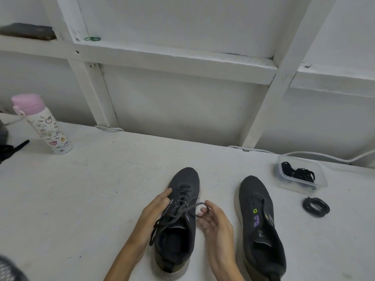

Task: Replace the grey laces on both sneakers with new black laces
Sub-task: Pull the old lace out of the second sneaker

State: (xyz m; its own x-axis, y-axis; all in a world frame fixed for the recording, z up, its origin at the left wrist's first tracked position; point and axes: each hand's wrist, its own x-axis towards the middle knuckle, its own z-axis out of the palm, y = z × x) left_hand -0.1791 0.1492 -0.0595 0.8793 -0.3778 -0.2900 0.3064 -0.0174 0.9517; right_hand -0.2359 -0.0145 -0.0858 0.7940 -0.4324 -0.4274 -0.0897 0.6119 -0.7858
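Two dark grey sneakers stand on the white table, toes pointing away from me. The left sneaker (178,224) still carries its grey lace (178,211), loosened. My left hand (156,209) rests against its left side, fingers straight along the upper. My right hand (213,220) pinches a loop of the grey lace pulled out to the shoe's right. The right sneaker (259,224) has bare eyelets and no lace. A coiled black lace (316,207) lies right of it. More black laces (298,174) sit in a clear plastic tub (322,179).
A pink-lidded, patterned water bottle (43,126) stands at the far left of the table. Dark objects (8,151) poke in at the left edge. A white cable (324,155) runs along the back wall. White shelf framing rises behind the table.
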